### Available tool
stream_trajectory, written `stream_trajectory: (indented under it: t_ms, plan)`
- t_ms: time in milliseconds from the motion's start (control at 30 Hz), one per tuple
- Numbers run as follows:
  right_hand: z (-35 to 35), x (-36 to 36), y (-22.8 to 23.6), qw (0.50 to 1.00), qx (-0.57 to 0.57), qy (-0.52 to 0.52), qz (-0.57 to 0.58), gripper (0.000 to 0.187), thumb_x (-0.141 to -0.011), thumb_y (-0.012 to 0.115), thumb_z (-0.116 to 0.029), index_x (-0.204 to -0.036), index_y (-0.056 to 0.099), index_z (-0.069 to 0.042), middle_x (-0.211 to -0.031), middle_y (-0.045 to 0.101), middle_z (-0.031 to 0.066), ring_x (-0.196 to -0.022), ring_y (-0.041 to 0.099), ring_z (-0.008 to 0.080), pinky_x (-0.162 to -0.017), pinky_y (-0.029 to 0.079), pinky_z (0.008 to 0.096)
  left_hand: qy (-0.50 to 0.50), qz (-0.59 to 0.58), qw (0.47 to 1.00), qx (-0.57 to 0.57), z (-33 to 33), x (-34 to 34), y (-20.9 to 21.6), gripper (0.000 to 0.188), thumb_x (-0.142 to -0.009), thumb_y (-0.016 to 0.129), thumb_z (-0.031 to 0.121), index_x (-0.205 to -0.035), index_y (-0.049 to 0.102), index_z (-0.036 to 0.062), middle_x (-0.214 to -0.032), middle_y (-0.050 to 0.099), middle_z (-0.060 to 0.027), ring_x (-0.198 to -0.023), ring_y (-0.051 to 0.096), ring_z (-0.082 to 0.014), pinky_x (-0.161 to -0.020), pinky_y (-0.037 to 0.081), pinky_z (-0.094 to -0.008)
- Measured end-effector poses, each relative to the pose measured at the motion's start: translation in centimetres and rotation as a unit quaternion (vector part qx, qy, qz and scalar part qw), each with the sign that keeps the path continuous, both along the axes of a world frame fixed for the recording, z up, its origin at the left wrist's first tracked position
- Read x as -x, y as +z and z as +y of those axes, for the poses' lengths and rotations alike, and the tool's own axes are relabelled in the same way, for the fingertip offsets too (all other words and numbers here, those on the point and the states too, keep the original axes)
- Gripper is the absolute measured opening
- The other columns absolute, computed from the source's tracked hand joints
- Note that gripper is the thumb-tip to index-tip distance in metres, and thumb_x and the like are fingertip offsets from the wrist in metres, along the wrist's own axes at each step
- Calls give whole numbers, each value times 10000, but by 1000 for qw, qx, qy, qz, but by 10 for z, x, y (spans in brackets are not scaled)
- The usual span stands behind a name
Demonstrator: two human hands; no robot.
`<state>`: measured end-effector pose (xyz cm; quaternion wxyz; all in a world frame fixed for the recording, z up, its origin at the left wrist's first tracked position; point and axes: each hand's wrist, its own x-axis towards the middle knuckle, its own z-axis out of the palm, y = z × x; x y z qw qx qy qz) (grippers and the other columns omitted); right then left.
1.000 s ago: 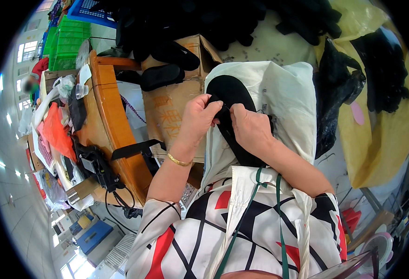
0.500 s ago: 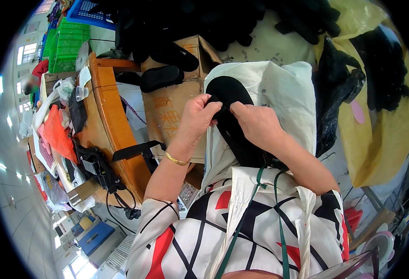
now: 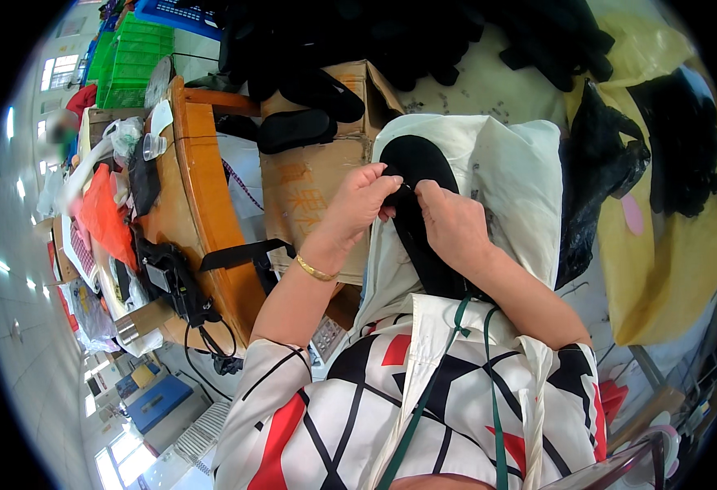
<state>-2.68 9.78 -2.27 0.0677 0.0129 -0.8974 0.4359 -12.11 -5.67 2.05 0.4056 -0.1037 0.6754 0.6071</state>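
A long black shoe (image 3: 419, 155), rounded at its far end, lies lengthwise over the white cloth (image 3: 521, 184) on my lap. My left hand (image 3: 361, 202) is over its left side, thumb and forefinger pinched together. From the right, my right hand (image 3: 456, 222) is also closed in a pinch, its fingertips close to the left ones above the shoe. Something small and dark shows between the fingertips, too fine to name. The hands and wrists cover part of the shoe's middle.
Two black shoes (image 3: 297, 131) rest on a cardboard box (image 3: 305, 184) ahead left, beside a wooden table (image 3: 203, 180). A heap of black shoes (image 3: 334, 41) fills the far side. To the right are a black plastic bag (image 3: 595, 163) and yellow sheeting (image 3: 619, 286).
The whole view has shifted slightly, so everything sits a little further right. Both hands keep their pinch over the shoe, with only slight movement of the fingers.
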Motion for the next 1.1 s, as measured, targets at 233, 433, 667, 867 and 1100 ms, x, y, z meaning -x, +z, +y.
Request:
stream_trajectory:
  t_ms: [233, 433, 667, 867, 1100]
  plan:
    - [-2, 12, 5, 987, 155, -43, -9, 142, -956, 524, -98, -1051, 427, -55, -727, 613, 195, -711, 637, 395, -582, 465, 497, 12, 40, 999, -19, 1, -7, -5, 102, -911, 659, 164, -872, 635, 74, -754, 584, 47, -595, 536, -53, -538, 465, -201]
    - [16, 20, 22, 985, 162, -17, -54, 82, -934, 560, -101, -967, 506, -50, -788, 621, 152, -746, 632, 382, -614, 476, 469, 30, 76, 997, -14, 3, -11, -8, 120, -885, 706, 152, -822, 663, 59, -738, 615, 32, -580, 535, -49, -526, 456, -190]
    - [8, 42, 6, 987, 97, -48, 115, 118, -936, 601, -149, -884, 545, -59, -812, 609, 67, -656, 633, 262, -555, 484, 365, 11, 99, 995, -2, 8, -13, -11, 115, -888, 715, 143, -821, 682, 56, -714, 622, 33, -561, 528, -38, -516, 434, -180]
    - [41, 46, 39, 826, 519, -62, -212, 200, -1034, 505, -235, -917, 532, -76, -735, 613, 33, -532, 570, 95, -454, 431, 224, 11, 125, 992, 13, 8, -15, -17, 121, -895, 717, 155, -823, 666, 71, -723, 616, 43, -563, 514, -26, -505, 428, -181]
    - [157, -4, -8, 625, 728, -264, -97, 182, -989, 587, -240, -894, 564, -87, -574, 363, -86, -431, 306, 34, -379, 225, 207, 26, 123, 992, 2, 7, -17, -17, 159, -889, 736, 177, -809, 640, 81, -711, 590, 52, -564, 505, -24, -496, 434, -183]
